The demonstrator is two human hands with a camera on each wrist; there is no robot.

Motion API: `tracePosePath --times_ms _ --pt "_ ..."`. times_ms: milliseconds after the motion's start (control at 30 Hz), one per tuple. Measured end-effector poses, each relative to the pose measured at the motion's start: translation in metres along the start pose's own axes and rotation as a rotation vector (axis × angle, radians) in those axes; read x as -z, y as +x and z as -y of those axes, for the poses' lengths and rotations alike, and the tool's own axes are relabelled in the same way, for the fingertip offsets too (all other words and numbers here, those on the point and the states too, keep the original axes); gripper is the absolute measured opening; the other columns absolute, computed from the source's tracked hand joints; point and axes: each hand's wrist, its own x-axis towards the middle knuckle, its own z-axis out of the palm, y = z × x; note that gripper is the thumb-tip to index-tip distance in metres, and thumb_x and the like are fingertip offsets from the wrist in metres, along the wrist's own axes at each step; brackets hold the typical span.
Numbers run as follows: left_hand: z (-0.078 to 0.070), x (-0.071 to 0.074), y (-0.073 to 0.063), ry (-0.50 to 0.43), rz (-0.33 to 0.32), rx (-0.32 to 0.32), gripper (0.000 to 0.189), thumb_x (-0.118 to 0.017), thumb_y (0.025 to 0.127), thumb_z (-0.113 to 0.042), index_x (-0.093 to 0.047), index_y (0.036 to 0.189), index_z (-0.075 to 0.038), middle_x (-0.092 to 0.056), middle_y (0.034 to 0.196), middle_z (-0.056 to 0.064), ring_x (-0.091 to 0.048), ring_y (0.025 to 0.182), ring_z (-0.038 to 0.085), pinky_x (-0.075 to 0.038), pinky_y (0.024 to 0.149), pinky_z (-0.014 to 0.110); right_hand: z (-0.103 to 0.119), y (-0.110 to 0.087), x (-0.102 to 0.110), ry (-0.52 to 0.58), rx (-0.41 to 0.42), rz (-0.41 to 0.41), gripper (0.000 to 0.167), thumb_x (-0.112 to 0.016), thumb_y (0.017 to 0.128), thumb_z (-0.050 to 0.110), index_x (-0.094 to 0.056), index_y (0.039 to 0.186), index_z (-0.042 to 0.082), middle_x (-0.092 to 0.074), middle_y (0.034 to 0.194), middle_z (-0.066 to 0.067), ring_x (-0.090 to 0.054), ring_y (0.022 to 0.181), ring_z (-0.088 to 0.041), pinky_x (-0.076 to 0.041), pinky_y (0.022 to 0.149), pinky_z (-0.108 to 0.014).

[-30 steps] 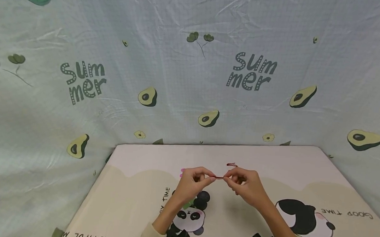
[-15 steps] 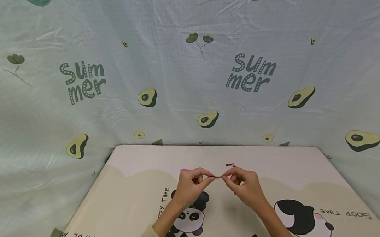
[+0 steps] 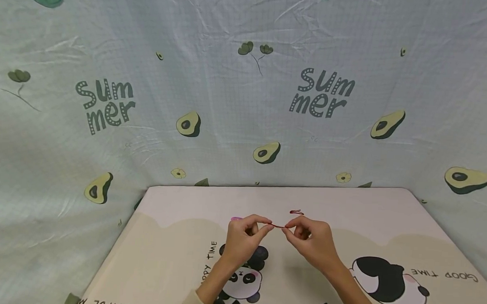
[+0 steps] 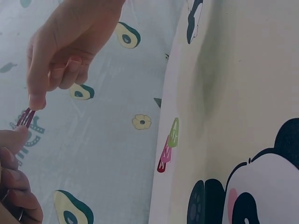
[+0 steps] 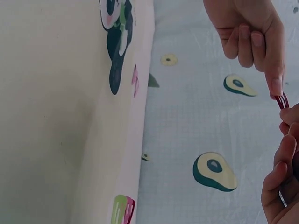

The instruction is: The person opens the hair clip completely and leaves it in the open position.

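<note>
A dark red snap hair clip (image 3: 278, 226) is stretched between my two hands above the table, one end in each. My left hand (image 3: 239, 240) pinches its left end between thumb and index finger. The right hand (image 3: 314, 240) pinches the other end the same way. In the left wrist view the slotted middle of the hair clip (image 4: 26, 118) shows between the fingertips, while its ends are covered. The right wrist view also shows the dark red hair clip (image 5: 282, 101) between the two hands.
Beyond the hands, green (image 4: 174, 132), pink (image 4: 166, 151) and red (image 4: 161, 164) hair clips lie overlapping on the table. Another pink clip (image 5: 135, 80) lies near the left hand's side. The printed table (image 3: 174, 239) meets an avocado-patterned curtain (image 3: 225, 101) at its far edge.
Both hands have shifted very slightly left in the head view, still pinching the hair clip. The visible part of the clip now looks thinner and slightly slanted.
</note>
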Motion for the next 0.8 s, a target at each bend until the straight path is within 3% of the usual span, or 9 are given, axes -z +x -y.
tracePosePath --times_ms 800 --pt "-0.0026 -0.0012 -0.0003 0.045 -0.022 -0.022 0.006 -0.08 0.089 -0.011 -0.08 0.094 -0.008 -0.043 0.051 0.001 -0.031 0.051 -0.005 -0.027 0.046 0.011 0.0036 -0.0015 -0.0064 -0.032 0.048 -0.093 0.026 -0.089 0.066 -0.01 -0.074 0.078 0.009 -0.051 0.054 0.011 -0.04 0.052 0.007 -0.039 0.048 -0.012"
